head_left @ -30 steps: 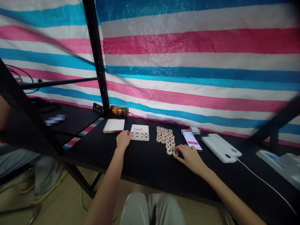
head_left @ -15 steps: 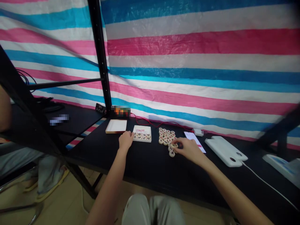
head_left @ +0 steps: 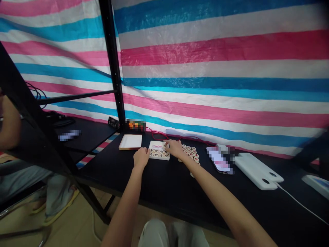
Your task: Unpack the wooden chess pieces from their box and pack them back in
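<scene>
A shallow white box point(head_left: 159, 158) holds rows of round Chinese chess pieces point(head_left: 157, 153) with black characters. My left hand point(head_left: 141, 157) is closed, its curled fingers gripping the box's left edge. Over the box's right side, my right hand point(head_left: 175, 149) pinches a piece, mostly hidden by the fingers. Loose chess pieces point(head_left: 193, 153) with red characters lie to the right of the box, partly covered by my right forearm.
An open box lid point(head_left: 130, 141) lies left of the box. Rightward are a phone point(head_left: 218, 159), a white twin-lobed device point(head_left: 258, 171) with a cable, and another pale object. A black shelf post point(head_left: 113, 61) rises behind. A person sits at far left.
My right hand has moved left from the loose pieces to the box, carrying a piece. My left hand stays at the box's left edge. The view has shifted slightly.
</scene>
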`<state>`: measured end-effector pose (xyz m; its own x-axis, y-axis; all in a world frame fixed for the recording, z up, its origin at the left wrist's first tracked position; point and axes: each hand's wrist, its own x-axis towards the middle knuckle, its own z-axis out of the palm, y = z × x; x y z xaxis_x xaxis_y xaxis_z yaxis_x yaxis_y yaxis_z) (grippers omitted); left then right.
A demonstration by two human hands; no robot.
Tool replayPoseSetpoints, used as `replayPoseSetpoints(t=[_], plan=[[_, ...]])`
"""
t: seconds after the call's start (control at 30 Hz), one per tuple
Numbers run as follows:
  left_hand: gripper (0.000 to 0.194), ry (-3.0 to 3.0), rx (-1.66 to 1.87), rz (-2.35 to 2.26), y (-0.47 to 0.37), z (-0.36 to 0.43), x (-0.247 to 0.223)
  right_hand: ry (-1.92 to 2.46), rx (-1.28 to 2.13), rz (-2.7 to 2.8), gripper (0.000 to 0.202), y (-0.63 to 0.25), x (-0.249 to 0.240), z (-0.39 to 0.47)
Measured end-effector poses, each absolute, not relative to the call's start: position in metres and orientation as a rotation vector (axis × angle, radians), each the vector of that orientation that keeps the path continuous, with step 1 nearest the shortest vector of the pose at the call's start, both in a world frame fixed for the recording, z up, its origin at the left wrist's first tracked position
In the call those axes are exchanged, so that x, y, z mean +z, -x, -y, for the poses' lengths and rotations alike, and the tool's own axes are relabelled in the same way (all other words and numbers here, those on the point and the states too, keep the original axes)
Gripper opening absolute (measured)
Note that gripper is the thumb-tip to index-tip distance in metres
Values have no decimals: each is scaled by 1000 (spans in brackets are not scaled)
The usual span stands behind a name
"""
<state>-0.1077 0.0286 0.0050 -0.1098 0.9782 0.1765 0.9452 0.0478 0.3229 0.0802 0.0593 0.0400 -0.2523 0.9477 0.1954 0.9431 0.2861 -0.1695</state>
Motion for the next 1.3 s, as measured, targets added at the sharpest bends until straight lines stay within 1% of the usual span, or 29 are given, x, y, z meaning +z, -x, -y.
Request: replayPoseSetpoints(t=[0.13, 0.23, 0.4, 0.8, 1.07, 1.13, 1.2, 1.3], plan=[[38, -2044, 580, -2197, 108, -30, 4, 1790, 33, 2372, 27, -80, 39, -62], [37, -2042, 589, -2194, 109, -30, 4, 1810, 65, 2424, 23, -80, 39, -63], [38, -2043, 598, -2193, 108, -29, 4, 1833, 30, 2454, 24, -79, 40, -63], [38, -2031, 580, -2194, 109, -30, 4, 1790, -214, 2452, 25, -75, 39, -53], [38, -2013, 553, -2202, 107, -26, 9, 1715, -294, 2416, 24, -84, 56, -39], [39, -2006, 541, -2203, 107, -26, 9, 1718, -274, 2414, 23, -96, 62, -30], [39, -2003, 534, -2203, 107, -27, 8, 1732, -183, 2475, 20, -111, 68, -20], [40, -2000, 533, -2214, 107, -27, 7, 1624, 105, 2698, 14, -138, 73, -1]])
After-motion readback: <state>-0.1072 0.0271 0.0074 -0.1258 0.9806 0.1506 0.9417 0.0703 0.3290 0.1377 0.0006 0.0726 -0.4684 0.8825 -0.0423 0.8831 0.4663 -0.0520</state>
